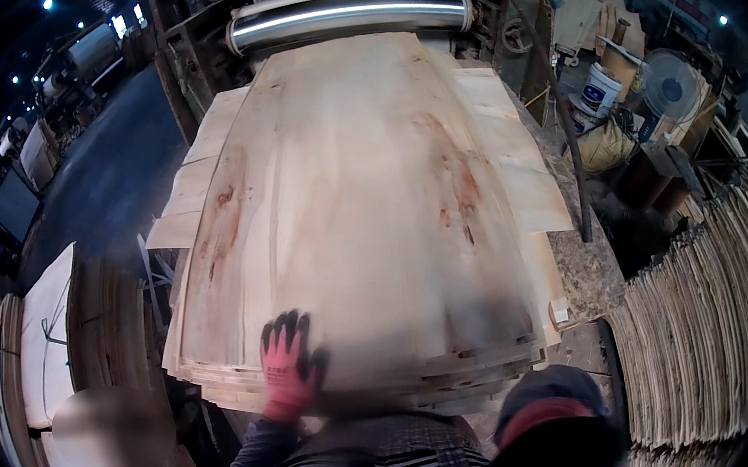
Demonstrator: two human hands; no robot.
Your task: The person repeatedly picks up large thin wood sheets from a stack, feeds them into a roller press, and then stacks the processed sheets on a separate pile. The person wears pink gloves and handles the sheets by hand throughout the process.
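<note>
One blur at lower right may be the right hand (549,412); I can't tell its grip. The left hand (290,367), spread and holding nothing, lies on the wood sheet (342,193) mid-frame, already flat on its pile (215,375). The shiny roller (352,21) is up top; I can't tell what's left.

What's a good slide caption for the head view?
A pink-and-black gloved left hand lies flat on stacked wood veneer sheets, with a shiny metal roller beyond.
</note>
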